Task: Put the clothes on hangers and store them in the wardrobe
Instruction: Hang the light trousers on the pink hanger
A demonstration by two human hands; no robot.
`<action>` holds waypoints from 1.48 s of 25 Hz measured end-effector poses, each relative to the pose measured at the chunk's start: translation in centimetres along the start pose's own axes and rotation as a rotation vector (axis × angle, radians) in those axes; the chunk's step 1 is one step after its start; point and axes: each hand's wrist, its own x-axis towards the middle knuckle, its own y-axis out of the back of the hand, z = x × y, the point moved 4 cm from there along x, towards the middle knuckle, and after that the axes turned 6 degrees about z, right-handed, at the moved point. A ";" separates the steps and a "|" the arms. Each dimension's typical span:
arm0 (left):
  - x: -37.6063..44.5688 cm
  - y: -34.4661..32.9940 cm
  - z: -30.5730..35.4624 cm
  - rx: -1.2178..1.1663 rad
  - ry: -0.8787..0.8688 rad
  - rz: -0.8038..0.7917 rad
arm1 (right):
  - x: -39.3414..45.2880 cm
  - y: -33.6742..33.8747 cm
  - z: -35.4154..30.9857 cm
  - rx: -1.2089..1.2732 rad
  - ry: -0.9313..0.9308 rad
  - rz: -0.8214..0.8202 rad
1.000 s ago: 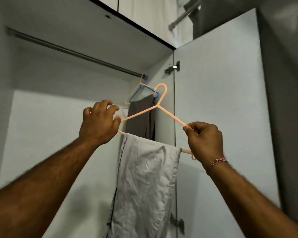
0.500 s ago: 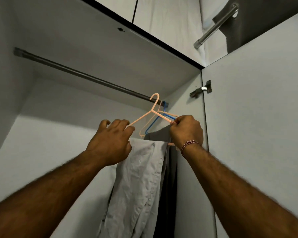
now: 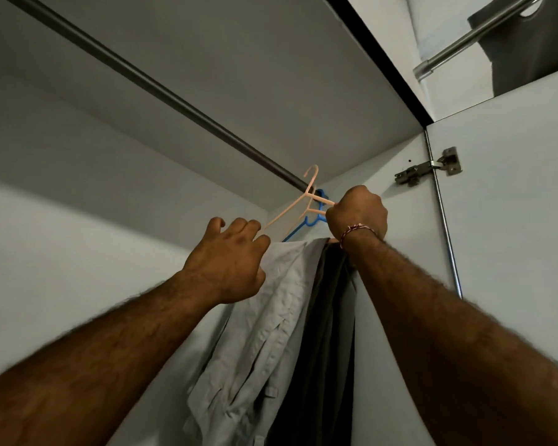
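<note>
Peach hanger (image 3: pixel 298 206) carrying grey trousers (image 3: pixel 265 333): now rising from chest height, its hook reaching the wardrobe rod (image 3: pixel 162 88) beside the blue hanger (image 3: pixel 306 222). Right hand (image 3: pixel 356 214) is gripping one shoulder arm; left hand (image 3: pixel 231 255) is pinching the other. Hanging nearly complete.

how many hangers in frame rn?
3 visible. Peach hanger carrying the grey trousers, held at the rail by both hands. Second peach hanger and blue hanger hang behind it, by the dark garment. More may be hidden behind.
</note>
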 end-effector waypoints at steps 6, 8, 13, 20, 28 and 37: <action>0.0 -3.5 -0.2 -0.028 -0.049 0.029 | 0.2 -3.0 -0.5 -0.177 0.031 0.062; -0.1 -4.6 -0.1 -0.053 -0.048 0.022 | -0.1 -4.1 -0.7 -0.187 0.049 0.041; -0.5 -6.7 -0.3 -0.101 -0.043 0.038 | 0.5 -5.1 0.0 -0.205 0.045 0.011; -1.2 -7.7 5.5 -0.562 0.013 0.270 | -2.2 -3.6 4.5 -0.102 0.289 0.104; -8.7 0.8 22.5 -0.873 -0.017 0.314 | -18.6 12.1 16.9 -0.524 0.609 -0.060; -31.1 34.2 54.9 -1.605 -0.116 -0.129 | -42.0 61.2 29.9 -1.088 0.071 -0.256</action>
